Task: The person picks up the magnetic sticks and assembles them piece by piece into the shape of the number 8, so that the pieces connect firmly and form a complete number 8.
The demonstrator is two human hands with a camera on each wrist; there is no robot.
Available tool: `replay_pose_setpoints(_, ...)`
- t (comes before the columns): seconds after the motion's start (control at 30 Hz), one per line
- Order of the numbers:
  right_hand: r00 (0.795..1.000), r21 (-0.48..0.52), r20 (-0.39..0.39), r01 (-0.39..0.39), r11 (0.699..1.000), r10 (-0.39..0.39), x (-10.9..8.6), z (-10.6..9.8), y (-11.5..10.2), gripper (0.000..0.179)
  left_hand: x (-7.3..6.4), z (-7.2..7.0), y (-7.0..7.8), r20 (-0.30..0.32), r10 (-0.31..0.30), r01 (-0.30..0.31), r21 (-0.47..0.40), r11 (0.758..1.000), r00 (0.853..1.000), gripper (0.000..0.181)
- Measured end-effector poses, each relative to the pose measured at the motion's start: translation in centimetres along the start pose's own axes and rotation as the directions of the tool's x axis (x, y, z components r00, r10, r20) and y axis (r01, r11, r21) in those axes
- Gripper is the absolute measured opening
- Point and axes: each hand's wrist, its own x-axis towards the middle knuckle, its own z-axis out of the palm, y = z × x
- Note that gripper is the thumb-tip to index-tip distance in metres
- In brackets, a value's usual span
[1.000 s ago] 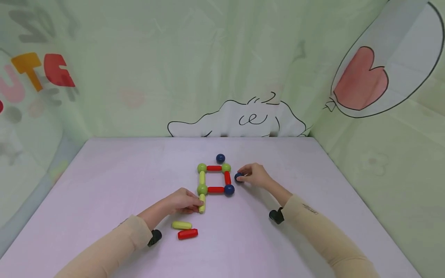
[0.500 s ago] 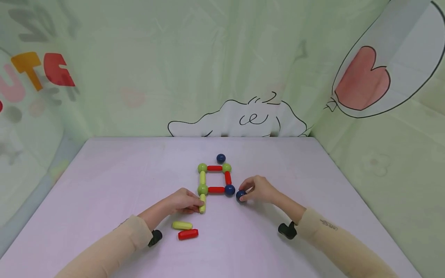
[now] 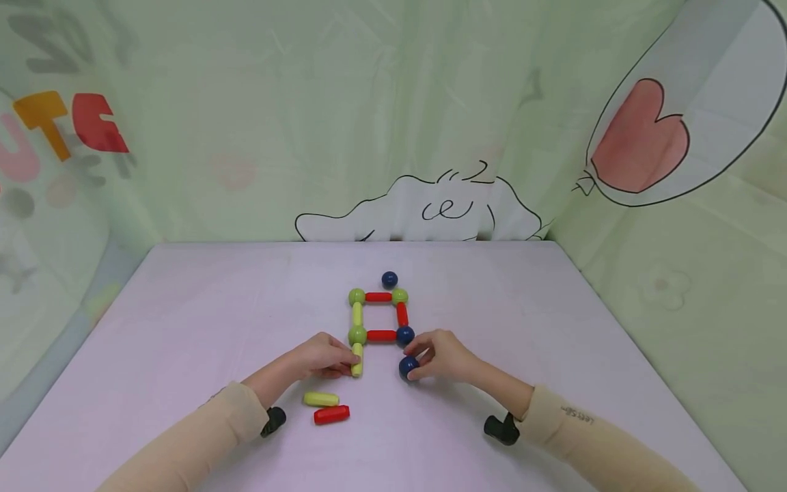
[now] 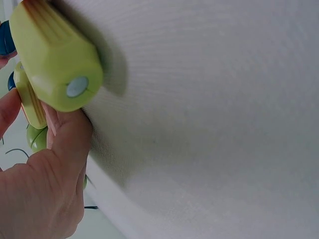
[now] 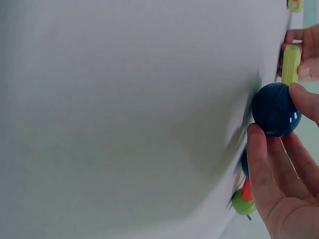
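My left hand (image 3: 324,355) pinches a yellow-green magnetic rod (image 3: 357,361) whose far end meets a green ball (image 3: 357,335). That ball is the near left corner of a square of rods and balls. Red rods (image 3: 381,336) form three sides, a yellow-green rod (image 3: 358,314) the left one. Green balls mark the far corners, and a dark blue ball (image 3: 404,335) the near right one. Just below that corner, my right hand (image 3: 445,357) holds another dark blue ball (image 5: 276,109) between thumb and fingers, apart from the held rod's near end.
A loose yellow-green rod (image 3: 321,399) and a loose red rod (image 3: 332,415) lie side by side nearer me, by the left wrist. Beyond the square's far side sits a third dark blue ball (image 3: 389,279). Printed cloth walls stand behind the table (image 3: 203,307) and at its sides.
My right hand has carried its blue ball from right of the square toward me, then left to below the near right corner. My left hand keeps its pinch in place.
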Motion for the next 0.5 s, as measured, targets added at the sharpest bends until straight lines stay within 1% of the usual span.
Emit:
replay_pose_setpoints(0.3,1.0,0.034,0.013,0.026,0.999,-0.026,-0.2,2.0,-1.5,0.029,0.0,0.1,0.0,-0.002,-0.004,0.004,0.006,1.0,1.0,0.019)
replay_pose_setpoints(0.5,0.998,0.053,0.01,0.064,0.997,-0.065,-0.1,3.2,-2.0,0.028,0.0,0.1,0.0,-0.01,-0.006,0.007,0.015,1.0,1.0,0.019)
